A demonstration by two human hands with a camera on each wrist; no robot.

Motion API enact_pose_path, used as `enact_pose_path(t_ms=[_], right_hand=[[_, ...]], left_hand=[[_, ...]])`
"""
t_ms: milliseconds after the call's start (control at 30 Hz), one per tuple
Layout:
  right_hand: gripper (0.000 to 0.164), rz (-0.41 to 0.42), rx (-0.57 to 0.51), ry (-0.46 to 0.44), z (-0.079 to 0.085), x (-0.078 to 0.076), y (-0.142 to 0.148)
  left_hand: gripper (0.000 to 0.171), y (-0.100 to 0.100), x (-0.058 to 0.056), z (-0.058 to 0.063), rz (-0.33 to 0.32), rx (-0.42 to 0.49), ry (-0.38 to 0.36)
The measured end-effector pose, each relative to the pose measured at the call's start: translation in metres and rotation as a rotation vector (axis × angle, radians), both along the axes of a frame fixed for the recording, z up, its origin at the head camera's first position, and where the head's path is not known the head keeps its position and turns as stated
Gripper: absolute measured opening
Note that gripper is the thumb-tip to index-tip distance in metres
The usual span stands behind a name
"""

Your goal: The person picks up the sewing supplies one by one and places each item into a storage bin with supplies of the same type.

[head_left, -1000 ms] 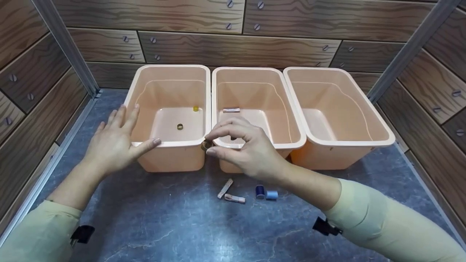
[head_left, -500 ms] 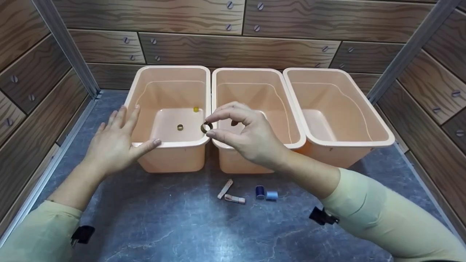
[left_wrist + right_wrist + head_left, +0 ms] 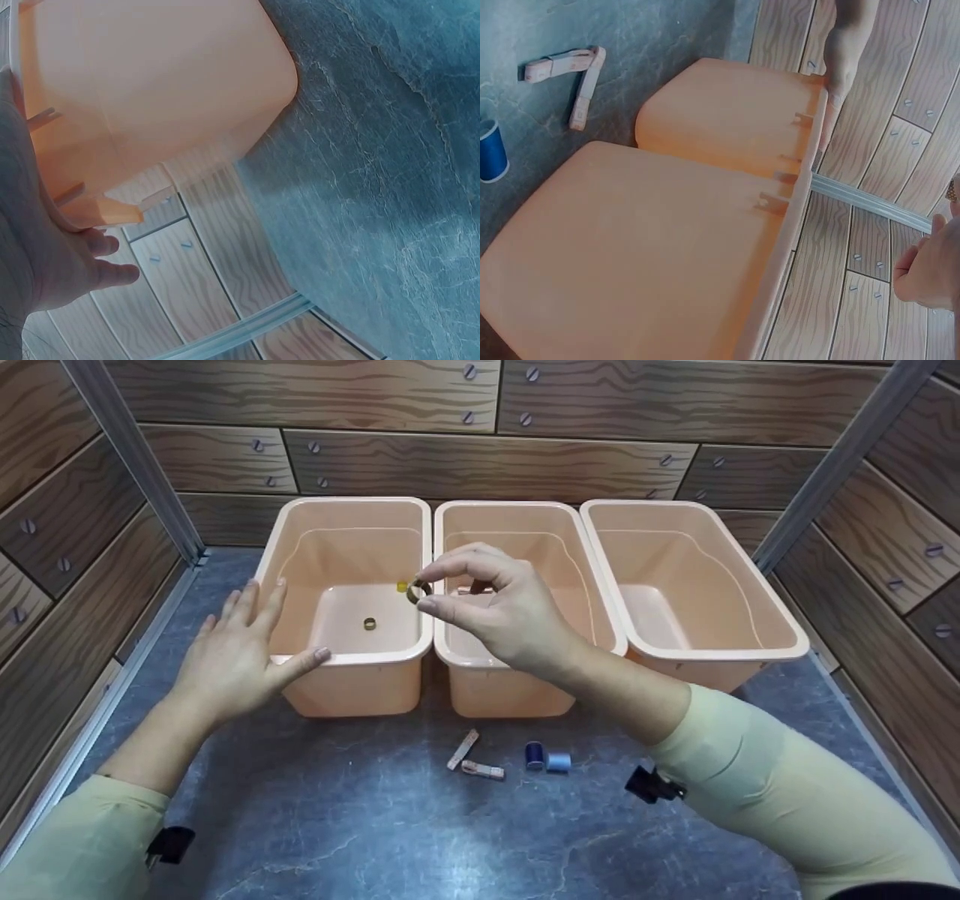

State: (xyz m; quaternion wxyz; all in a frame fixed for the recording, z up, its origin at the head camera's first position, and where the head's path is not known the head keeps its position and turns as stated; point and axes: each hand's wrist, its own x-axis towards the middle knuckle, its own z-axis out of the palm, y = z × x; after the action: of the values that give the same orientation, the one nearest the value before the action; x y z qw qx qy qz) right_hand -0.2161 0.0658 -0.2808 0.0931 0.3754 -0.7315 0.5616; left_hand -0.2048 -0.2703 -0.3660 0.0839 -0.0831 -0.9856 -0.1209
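Note:
My right hand pinches a brass ring thimble between thumb and fingertips, above the wall where the left and middle bins meet. In the right wrist view the dimpled thimble shows at the right edge. My left hand lies with spread, straight fingers on the near left corner of the left bin. A similar brass ring thimble sits on that bin's floor, with a small yellow piece farther back. A folded tape measure in the middle bin is mostly hidden behind my right hand.
Two folded tape measures lie on the blue marbled table, beside a dark blue thread spool and a light blue one. A third bin stands at the right. Wood-patterned walls enclose the table.
My right hand has risen and moved forward with the thimble, from the near rims up to the wall between the left and middle bins. My left hand has stayed in place.

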Motion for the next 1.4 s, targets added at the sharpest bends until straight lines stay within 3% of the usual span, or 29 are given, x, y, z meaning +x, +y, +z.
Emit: enact_pose_path(t_ms=[800, 1400], right_hand=[[0.019, -0.087, -0.025, -0.083, 0.028, -0.05, -0.031], [0.016, -0.137, -0.131, -0.172, 0.046, -0.091, -0.044]], left_hand=[[0.112, 0.0, 0.0, 0.0, -0.001, 0.009, -0.007], [0.111, 0.0, 0.0, 0.0, 0.0, 0.018, 0.003]])
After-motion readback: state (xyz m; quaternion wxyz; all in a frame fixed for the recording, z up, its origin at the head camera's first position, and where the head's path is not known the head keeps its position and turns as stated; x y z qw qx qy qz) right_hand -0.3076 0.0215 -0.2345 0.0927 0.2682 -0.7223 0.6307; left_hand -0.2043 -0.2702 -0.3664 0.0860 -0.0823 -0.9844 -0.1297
